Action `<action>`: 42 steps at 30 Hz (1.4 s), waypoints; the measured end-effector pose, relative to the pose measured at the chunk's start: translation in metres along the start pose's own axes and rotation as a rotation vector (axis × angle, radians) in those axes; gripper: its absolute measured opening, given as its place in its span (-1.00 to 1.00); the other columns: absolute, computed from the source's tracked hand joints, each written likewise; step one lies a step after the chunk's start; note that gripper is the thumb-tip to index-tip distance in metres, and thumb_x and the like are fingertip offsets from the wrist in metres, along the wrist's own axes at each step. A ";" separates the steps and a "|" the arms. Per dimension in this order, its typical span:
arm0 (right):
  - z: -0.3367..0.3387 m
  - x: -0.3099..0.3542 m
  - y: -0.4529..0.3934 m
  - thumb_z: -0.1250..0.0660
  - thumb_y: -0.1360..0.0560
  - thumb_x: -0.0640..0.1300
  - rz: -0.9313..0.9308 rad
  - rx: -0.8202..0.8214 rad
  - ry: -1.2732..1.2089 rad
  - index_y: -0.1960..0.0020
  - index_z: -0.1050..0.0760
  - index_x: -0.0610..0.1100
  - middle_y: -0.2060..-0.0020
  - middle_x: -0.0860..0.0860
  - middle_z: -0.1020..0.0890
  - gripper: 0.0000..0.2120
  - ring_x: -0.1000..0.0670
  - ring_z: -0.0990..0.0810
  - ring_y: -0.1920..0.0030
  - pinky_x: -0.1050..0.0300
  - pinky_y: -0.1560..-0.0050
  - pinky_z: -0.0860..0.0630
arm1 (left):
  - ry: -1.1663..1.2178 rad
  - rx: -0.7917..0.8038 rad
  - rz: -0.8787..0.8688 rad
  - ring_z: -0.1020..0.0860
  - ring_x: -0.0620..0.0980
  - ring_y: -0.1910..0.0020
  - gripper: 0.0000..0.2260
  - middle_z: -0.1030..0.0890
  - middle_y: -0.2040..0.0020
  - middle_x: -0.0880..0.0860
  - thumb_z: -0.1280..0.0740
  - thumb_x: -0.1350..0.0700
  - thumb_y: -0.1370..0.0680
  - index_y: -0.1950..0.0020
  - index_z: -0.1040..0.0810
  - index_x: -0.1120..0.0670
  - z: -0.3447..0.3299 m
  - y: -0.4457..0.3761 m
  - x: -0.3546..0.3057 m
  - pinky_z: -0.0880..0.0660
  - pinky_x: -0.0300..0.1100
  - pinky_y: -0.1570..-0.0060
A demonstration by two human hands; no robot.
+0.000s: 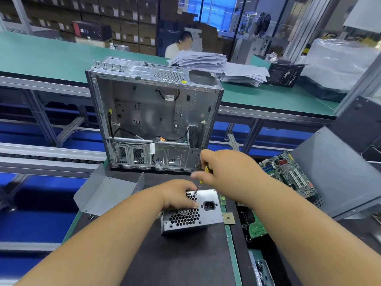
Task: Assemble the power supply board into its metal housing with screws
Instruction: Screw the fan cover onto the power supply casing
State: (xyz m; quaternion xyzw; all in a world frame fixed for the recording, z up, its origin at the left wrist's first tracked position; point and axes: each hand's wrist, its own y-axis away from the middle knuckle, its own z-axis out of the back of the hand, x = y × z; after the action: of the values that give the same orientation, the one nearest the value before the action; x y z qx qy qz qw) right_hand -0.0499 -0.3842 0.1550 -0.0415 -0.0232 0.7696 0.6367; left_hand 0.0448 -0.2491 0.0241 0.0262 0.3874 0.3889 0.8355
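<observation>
On the black mat of the bench [185, 265], power supply box [208, 215] lies just in front of the open computer case [154, 112]. Left hand [179, 195] fingers curl over its top, gripping it. Right hand [222, 168] fingers grip a yellow-handled screwdriver [203, 178], tip on a screw at the box's upper edge.

Green-topped benches [51, 56] on aluminium frames; box-stacked shelving [127, 15] behind; blue-lit window [212, 11].
</observation>
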 end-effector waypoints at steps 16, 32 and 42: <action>0.004 -0.003 0.000 -0.25 -0.47 -0.39 0.049 0.102 -0.059 0.03 -0.39 0.05 0.06 0.11 -0.32 -0.67 0.03 -0.40 0.13 0.31 0.34 -0.19 | 0.048 -0.015 -0.039 -0.57 -0.03 -0.05 -0.85 -0.60 0.01 -0.09 -0.45 -0.06 -0.47 0.04 -0.52 -0.18 -0.001 -0.004 0.005 -0.51 -0.04 -0.17; 0.002 0.004 -0.017 -0.20 -0.60 0.08 -0.144 0.041 0.100 0.22 -0.32 -0.06 0.37 0.04 -0.38 -0.70 -0.03 -0.40 0.34 0.15 0.45 -0.18 | 0.076 -0.011 -0.007 -0.61 0.06 -0.08 -0.77 -0.63 -0.08 0.00 -0.46 -0.07 -0.47 -0.08 -0.56 -0.09 -0.004 0.000 0.003 -0.53 -0.01 -0.17; 0.003 0.005 -0.007 -0.22 -0.54 0.09 -0.110 0.063 0.046 0.08 -0.28 -0.04 0.23 0.05 -0.44 -0.78 -0.03 -0.45 0.26 0.11 0.39 -0.26 | 0.076 -0.011 -0.001 -0.61 0.05 -0.13 -0.72 -0.65 -0.13 0.01 -0.45 -0.05 -0.48 -0.16 -0.56 -0.06 -0.003 0.000 0.002 -0.52 0.00 -0.20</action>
State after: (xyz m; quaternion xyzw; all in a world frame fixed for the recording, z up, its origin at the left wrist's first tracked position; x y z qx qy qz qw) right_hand -0.0443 -0.3784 0.1585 -0.0376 0.0134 0.7326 0.6795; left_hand 0.0433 -0.2490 0.0207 0.0069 0.4167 0.3913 0.8205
